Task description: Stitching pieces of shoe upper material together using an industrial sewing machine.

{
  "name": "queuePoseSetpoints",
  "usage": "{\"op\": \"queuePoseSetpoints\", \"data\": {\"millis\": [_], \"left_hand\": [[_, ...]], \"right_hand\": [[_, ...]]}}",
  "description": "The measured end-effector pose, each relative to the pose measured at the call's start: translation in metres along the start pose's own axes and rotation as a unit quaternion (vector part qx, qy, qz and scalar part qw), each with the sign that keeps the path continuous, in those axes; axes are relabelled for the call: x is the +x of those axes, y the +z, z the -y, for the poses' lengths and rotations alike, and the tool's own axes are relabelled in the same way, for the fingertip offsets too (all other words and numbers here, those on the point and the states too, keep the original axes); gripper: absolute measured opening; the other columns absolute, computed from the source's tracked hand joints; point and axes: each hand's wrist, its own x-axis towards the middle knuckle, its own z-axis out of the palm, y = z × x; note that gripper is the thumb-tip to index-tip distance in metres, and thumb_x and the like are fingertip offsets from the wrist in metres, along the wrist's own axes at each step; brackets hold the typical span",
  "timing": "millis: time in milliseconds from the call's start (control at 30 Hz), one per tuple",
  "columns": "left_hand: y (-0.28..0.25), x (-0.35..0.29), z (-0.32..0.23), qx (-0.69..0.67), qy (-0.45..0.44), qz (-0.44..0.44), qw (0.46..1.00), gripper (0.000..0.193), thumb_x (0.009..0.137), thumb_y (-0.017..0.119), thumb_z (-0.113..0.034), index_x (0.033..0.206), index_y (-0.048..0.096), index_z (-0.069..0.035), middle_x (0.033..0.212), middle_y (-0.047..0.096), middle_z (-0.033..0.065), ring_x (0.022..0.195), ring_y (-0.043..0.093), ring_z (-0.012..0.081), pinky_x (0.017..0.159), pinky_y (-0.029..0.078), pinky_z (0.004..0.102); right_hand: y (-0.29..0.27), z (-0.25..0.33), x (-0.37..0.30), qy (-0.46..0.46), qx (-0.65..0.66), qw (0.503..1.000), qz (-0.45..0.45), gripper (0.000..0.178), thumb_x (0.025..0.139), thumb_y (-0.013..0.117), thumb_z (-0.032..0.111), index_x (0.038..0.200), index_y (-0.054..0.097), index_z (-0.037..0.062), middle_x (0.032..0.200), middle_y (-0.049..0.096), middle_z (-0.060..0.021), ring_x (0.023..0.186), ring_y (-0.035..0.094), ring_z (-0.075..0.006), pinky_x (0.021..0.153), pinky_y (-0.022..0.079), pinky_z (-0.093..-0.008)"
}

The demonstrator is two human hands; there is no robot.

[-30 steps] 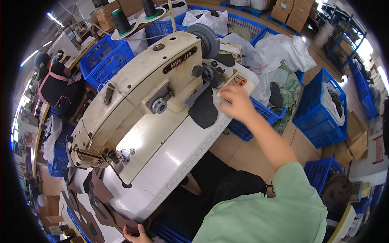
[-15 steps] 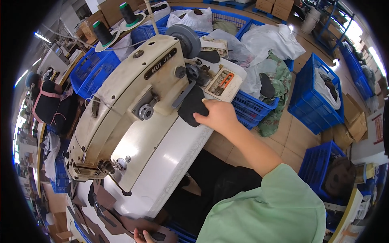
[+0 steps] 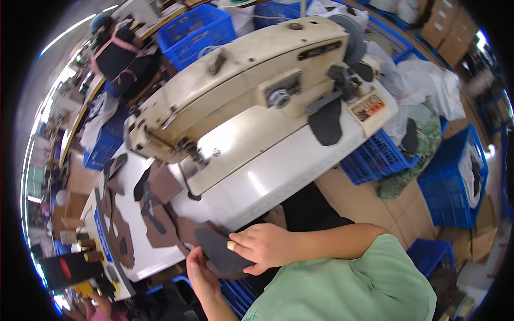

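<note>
My right hand [image 3: 267, 247] lies over a dark grey cut piece [image 3: 220, 254], fingers on top and thumb at its near edge. Under that piece a brown cut piece [image 3: 193, 231] sticks out at the table's front edge. My left hand [image 3: 202, 278] grips the near left side of this stack; its fingertips are partly hidden. Further left, several brown and black cut pieces [image 3: 163, 187] lie overlapped on the white table [image 3: 257, 184]. A cream sewing machine [image 3: 235, 80] stands behind them. Beside its right end rests another black piece [image 3: 325, 124].
Blue crates [image 3: 375, 155] holding plastic bags and cloth stand right of the table. Another blue crate [image 3: 452, 176] is on the tiled floor. A blue basket [image 3: 235, 297] sits below the table edge by my left hand. A person [image 3: 120, 59] sits at the far left.
My right hand has left the black pieces by the machine's right end and come over to my left hand with a dark piece. The view has turned, showing more of the left side.
</note>
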Motion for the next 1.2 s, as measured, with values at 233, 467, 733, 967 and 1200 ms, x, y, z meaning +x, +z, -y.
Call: {"op": "queuePoseSetpoints", "data": {"millis": [233, 467, 733, 967, 1200], "left_hand": [[0.013, -0.008, -0.025, -0.134, -0.054, -0.102, 0.984, 0.036, 0.094, 0.058, -0.014, 0.126, 0.052, 0.002, 0.119, 0.06, 0.0116, 0.11, 0.057, 0.023, 0.099, 0.044, 0.0375], [-0.018, -0.018, -0.036, -0.219, -0.037, -0.072, 0.972, 0.046, 0.096, 0.057, -0.022, 0.133, 0.045, 0.002, 0.136, 0.048, 0.0179, 0.126, 0.046, 0.0269, 0.105, 0.04, 0.0398], [0.006, -0.034, -0.013, -0.316, -0.083, -0.052, 0.944, 0.057, 0.089, 0.069, -0.029, 0.131, 0.047, 0.003, 0.126, 0.055, 0.0099, 0.118, 0.051, 0.0224, 0.101, 0.039, 0.036], [0.075, -0.02, 0.013, -0.352, -0.147, -0.048, 0.923, 0.053, 0.095, 0.06, -0.025, 0.136, 0.041, 0.003, 0.148, 0.037, 0.0175, 0.141, 0.03, 0.0298, 0.118, 0.022, 0.046], [0.093, 0.059, -0.055, 0.026, -0.1, 0.113, 0.988, 0.024, 0.09, 0.058, -0.006, 0.114, 0.056, 0.0, 0.106, 0.067, 0.0129, 0.094, 0.066, 0.0221, 0.085, 0.053, 0.0351]], "right_hand": [[0.026, -0.031, 0.031, 0.021, 0.174, 0.985, -0.006, 0.049, 0.082, 0.068, 0.031, 0.12, 0.059, 0.0005, 0.127, 0.057, -0.0195, 0.117, 0.054, -0.0369, 0.098, 0.045, -0.0453], [0.037, -0.028, 0.017, 0.041, 0.166, 0.96, 0.223, 0.018, 0.086, 0.063, 0.022, 0.093, 0.071, 0.0076, 0.112, 0.066, -0.0107, 0.102, 0.063, -0.0302, 0.086, 0.051, -0.0382], [0.004, -0.014, 0.001, 0.198, 0.243, 0.949, 0.011, 0.055, 0.087, 0.068, 0.032, 0.131, 0.051, 0.0032, 0.121, 0.059, -0.0216, 0.106, 0.061, -0.0364, 0.089, 0.05, -0.0415], [-0.022, -0.042, 0.021, 0.311, 0.169, 0.935, 0.034, 0.047, 0.091, 0.062, 0.016, 0.134, 0.051, 0.0028, 0.129, 0.058, -0.0199, 0.12, 0.056, -0.0342, 0.1, 0.044, -0.0382], [-0.046, -0.124, 0.05, 0.291, -0.034, 0.953, 0.074, 0.044, 0.084, 0.065, 0.014, 0.127, 0.059, 0.0079, 0.115, 0.063, -0.0163, 0.104, 0.06, -0.0349, 0.092, 0.047, -0.0444]]}}
